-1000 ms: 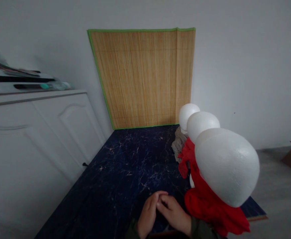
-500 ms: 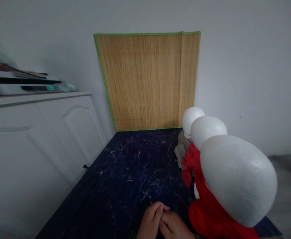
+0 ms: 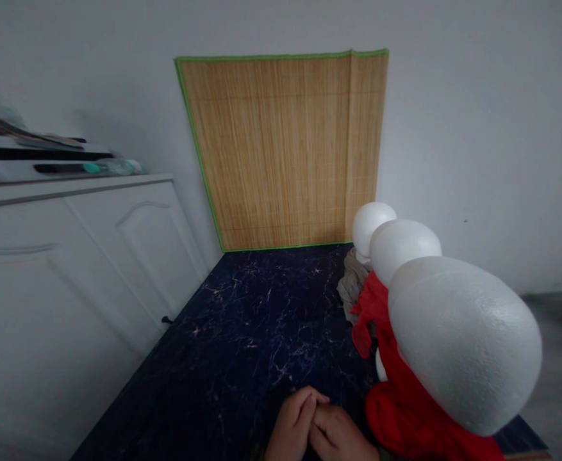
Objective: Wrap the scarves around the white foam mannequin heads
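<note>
At the near edge of the dark blue marbled table, my left hand [image 3: 291,419] and my right hand [image 3: 341,432] rest together, clasped. The left fingers fold over the fingertips of the right, and both hands are closed with no object showing in them. Just right of my right hand lies a bunched red cloth [image 3: 381,410]. It drapes about the nearest white foam head [image 3: 466,339]. Behind that stands a second white foam head [image 3: 405,250], and a third, smaller-looking white foam head [image 3: 373,224] is farthest back, with a grey cloth [image 3: 351,285] below it.
The marbled tabletop [image 3: 242,339] runs back to the wall. A bamboo mat [image 3: 285,153] with green edging hangs there. On the left stands a white cabinet [image 3: 93,269] with a plastic bottle [image 3: 115,167] and other items on top. A black hook-like piece [image 3: 166,319] sits by the table's left edge.
My view has shifted slightly, so the mat and the foam heads appear a little higher. My hands stay clasped in the same place.
</note>
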The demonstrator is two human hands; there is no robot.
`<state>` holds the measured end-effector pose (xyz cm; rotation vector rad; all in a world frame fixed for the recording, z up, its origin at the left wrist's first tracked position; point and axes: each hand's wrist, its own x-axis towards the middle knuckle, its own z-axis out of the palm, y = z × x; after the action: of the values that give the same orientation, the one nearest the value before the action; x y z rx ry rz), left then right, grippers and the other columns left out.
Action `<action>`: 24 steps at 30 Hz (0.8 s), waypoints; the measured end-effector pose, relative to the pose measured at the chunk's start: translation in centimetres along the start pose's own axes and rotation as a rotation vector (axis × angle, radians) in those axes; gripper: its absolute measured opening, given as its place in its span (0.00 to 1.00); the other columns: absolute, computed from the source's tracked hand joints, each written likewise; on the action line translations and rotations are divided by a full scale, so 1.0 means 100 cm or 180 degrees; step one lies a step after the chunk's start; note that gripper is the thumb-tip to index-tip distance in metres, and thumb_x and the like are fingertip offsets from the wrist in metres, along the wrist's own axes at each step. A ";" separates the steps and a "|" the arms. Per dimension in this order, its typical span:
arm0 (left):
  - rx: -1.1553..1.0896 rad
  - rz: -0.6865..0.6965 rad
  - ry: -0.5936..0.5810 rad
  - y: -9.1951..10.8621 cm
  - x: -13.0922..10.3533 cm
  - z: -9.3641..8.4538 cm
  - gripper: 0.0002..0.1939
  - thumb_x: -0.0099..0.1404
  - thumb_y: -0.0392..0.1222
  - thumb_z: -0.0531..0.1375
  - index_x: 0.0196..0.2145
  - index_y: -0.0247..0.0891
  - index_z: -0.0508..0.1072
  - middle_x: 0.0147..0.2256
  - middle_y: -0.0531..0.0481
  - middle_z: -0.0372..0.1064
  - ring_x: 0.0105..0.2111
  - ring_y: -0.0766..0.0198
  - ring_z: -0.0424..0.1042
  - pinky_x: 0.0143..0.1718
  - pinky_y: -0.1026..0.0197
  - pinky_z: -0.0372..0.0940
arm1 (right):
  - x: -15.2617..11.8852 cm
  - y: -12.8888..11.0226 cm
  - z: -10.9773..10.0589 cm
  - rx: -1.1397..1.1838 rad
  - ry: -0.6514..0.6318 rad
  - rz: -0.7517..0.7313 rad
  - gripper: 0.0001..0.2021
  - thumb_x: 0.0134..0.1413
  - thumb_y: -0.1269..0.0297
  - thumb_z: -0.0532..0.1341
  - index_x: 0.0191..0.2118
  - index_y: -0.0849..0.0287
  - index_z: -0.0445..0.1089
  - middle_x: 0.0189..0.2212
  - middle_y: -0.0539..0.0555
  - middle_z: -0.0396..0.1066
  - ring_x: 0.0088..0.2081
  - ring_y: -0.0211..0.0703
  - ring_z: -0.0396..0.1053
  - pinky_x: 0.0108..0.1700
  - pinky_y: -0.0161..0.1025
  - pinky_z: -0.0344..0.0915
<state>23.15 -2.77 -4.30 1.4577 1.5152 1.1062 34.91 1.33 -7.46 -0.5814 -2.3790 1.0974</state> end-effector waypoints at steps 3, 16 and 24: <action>0.0008 0.0011 -0.0001 -0.003 0.001 0.001 0.19 0.65 0.47 0.45 0.35 0.39 0.73 0.37 0.48 0.72 0.39 0.61 0.68 0.45 0.61 0.59 | 0.000 0.002 0.001 -0.0024 -0.0001 -0.0001 0.10 0.52 0.71 0.48 0.30 0.61 0.66 0.29 0.52 0.69 0.31 0.37 0.65 0.34 0.30 0.59; -0.0006 0.0025 -0.0035 0.002 -0.001 0.000 0.20 0.65 0.47 0.45 0.36 0.39 0.73 0.37 0.48 0.72 0.39 0.60 0.68 0.44 0.60 0.60 | 0.000 -0.004 -0.002 0.0067 0.0015 0.0009 0.10 0.53 0.71 0.47 0.29 0.61 0.65 0.28 0.52 0.68 0.31 0.36 0.64 0.34 0.31 0.59; 0.0037 0.0036 -0.0014 0.003 -0.001 -0.001 0.20 0.65 0.47 0.44 0.36 0.40 0.74 0.37 0.48 0.72 0.39 0.61 0.68 0.44 0.61 0.59 | -0.001 -0.006 -0.004 0.0048 -0.0020 0.0031 0.10 0.52 0.72 0.47 0.29 0.61 0.65 0.28 0.52 0.68 0.31 0.37 0.64 0.35 0.31 0.59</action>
<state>23.18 -2.87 -4.02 1.4773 1.5144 1.1017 35.09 1.21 -6.74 -0.5858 -2.3735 1.1222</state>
